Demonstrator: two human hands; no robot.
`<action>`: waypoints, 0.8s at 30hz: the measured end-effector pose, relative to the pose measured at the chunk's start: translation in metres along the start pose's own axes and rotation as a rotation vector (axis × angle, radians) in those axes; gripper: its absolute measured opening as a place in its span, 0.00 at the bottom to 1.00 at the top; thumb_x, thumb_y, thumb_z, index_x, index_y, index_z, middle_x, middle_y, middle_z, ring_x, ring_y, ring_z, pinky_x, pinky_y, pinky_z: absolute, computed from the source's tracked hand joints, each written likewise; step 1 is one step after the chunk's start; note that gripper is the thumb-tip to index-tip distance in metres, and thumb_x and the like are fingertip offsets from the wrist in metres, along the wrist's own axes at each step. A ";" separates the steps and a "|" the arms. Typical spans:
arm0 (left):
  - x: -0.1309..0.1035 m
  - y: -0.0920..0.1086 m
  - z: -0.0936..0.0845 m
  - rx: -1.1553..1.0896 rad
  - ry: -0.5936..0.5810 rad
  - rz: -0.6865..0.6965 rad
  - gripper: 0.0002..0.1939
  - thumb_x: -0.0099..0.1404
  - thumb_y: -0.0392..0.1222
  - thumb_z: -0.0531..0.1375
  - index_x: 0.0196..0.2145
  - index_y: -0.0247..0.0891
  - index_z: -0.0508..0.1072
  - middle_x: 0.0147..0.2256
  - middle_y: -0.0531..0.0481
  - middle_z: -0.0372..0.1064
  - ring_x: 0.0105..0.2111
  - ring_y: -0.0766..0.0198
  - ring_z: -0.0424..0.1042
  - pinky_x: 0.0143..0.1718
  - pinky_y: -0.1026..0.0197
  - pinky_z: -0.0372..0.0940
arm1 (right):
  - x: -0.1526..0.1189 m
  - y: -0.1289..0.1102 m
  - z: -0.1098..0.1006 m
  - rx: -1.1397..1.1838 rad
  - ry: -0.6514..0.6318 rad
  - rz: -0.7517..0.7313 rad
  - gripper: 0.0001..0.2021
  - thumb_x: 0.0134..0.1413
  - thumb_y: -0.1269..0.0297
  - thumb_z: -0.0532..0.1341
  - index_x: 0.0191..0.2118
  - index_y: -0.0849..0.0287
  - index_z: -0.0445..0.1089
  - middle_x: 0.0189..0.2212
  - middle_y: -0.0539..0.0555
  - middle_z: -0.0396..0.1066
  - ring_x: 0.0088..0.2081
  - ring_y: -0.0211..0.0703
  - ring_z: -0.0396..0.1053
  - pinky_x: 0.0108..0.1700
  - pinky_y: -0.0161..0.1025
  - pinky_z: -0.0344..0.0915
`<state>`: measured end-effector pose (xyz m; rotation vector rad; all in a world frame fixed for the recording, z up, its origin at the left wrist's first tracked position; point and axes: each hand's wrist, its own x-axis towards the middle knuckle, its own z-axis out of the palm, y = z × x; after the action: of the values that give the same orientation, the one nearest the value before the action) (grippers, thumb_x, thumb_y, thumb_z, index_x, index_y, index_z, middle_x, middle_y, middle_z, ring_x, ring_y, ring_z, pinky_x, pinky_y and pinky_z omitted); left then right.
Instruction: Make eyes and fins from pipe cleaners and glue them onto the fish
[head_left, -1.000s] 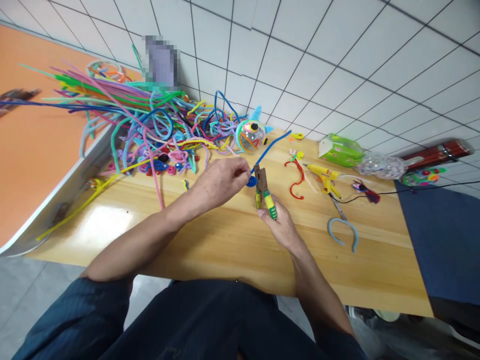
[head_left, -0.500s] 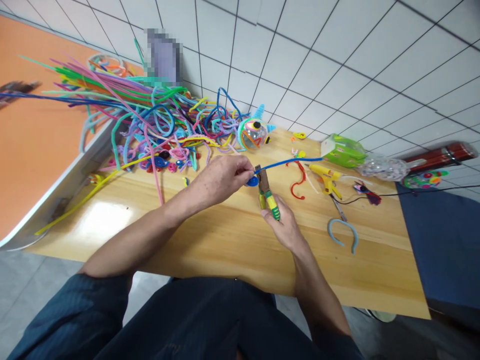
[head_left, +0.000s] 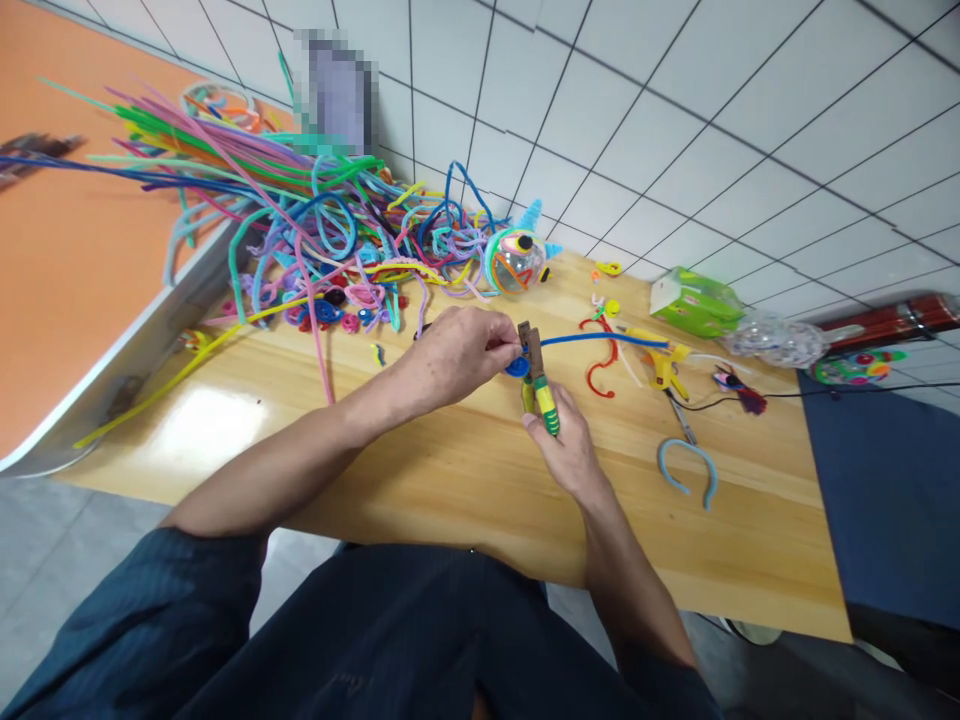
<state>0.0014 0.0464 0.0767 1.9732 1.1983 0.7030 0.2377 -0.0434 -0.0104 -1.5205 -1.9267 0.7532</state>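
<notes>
Between the thumb and fingers of my left hand (head_left: 469, 355) is a small blue coil (head_left: 517, 367), from which a blue pipe cleaner (head_left: 607, 339) runs out to the right. My right hand (head_left: 566, 440) is wrapped round the green and yellow handles of a pair of pliers (head_left: 541, 390). Their brown jaws are at the blue pipe cleaner, just right of my left fingertips; whether they touch it is too small to tell. The far end of the pipe cleaner passes over a yellow glue gun (head_left: 661, 368).
A heap of coloured pipe cleaners (head_left: 300, 220) spreads over the back left. Beside it stands a clear ball with a blue horn (head_left: 517, 262). Red curls (head_left: 606, 375), a light blue arc (head_left: 690, 460), scissors (head_left: 681, 415) and a green packet (head_left: 694, 302) lie to the right.
The view has shifted slightly. The pliers' jaws stand more upright, and the pipe cleaner's free end has dropped from the green packet to over the glue gun. Both hands keep their holds.
</notes>
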 end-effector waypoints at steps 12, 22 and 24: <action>0.003 0.001 0.002 0.014 -0.003 -0.059 0.10 0.67 0.34 0.63 0.32 0.38 0.85 0.24 0.53 0.76 0.25 0.64 0.71 0.29 0.62 0.58 | 0.000 0.004 0.017 -0.096 0.081 -0.010 0.18 0.70 0.60 0.59 0.61 0.53 0.69 0.57 0.63 0.74 0.65 0.62 0.70 0.65 0.64 0.71; 0.003 -0.003 0.005 0.019 -0.017 -0.012 0.11 0.68 0.34 0.61 0.33 0.38 0.84 0.24 0.52 0.76 0.26 0.64 0.71 0.30 0.62 0.58 | 0.000 0.011 0.017 -0.156 0.084 0.021 0.15 0.69 0.60 0.58 0.58 0.54 0.68 0.48 0.62 0.81 0.54 0.61 0.79 0.58 0.59 0.75; 0.004 -0.003 0.005 0.037 -0.028 -0.014 0.11 0.68 0.35 0.62 0.34 0.38 0.85 0.25 0.51 0.77 0.26 0.63 0.71 0.31 0.61 0.58 | 0.000 0.014 0.021 -0.158 0.088 0.059 0.15 0.68 0.59 0.58 0.57 0.53 0.69 0.45 0.61 0.81 0.50 0.60 0.80 0.55 0.56 0.76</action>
<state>0.0054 0.0495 0.0712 1.9971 1.2153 0.6490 0.2317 -0.0419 -0.0345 -1.6820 -1.9216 0.5600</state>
